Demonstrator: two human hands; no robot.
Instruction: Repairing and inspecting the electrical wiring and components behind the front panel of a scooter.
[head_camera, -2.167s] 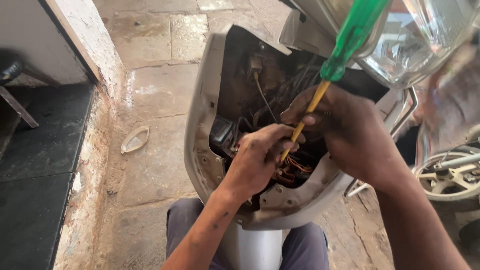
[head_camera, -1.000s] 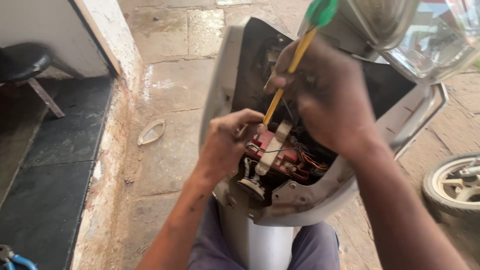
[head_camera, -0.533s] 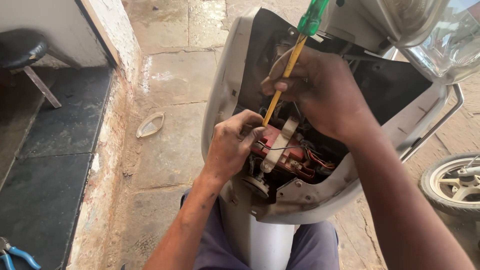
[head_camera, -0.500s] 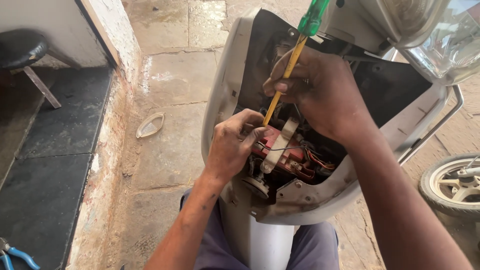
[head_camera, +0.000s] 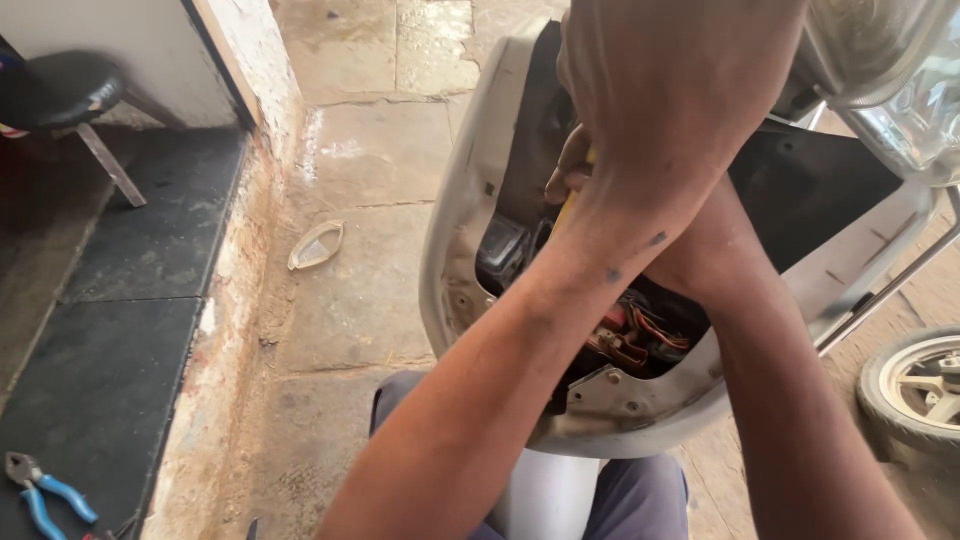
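A stone-paved floor (head_camera: 380, 130) of worn, stained slabs fills the background, with a raised dark ledge (head_camera: 120, 300) running along its left side under a pale wall. A black stool (head_camera: 70, 90) stands on that ledge at the upper left, and blue-handled pliers (head_camera: 40, 490) lie at the lower left corner. A small pale lens-shaped cover (head_camera: 316, 245) lies on the slabs near the ledge's edge.

In the middle stands the open front shell of a white scooter (head_camera: 450, 250), its dark inside exposed, with a headlamp (head_camera: 900, 90) at the upper right and a wheel (head_camera: 915, 385) at the right edge. Low inside the shell sits a bundle of red and orange wires (head_camera: 640, 335) with a small connector block.

The left hand (head_camera: 680, 90) is raised close to the camera across the top of the shell, its back toward the viewer; its fingers are hidden, so I cannot tell whether it grips anything. The right hand (head_camera: 570, 170) is mostly hidden behind the left wrist and forearm; only a curled finger or thumb shows, touching a thin yellow shaft of a screwdriver (head_camera: 567, 208) that pokes down into the shell just above the wiring. How firmly it grips cannot be seen. Both forearms cross in front of the shell, and the person's grey trousers (head_camera: 640, 500) show below it.
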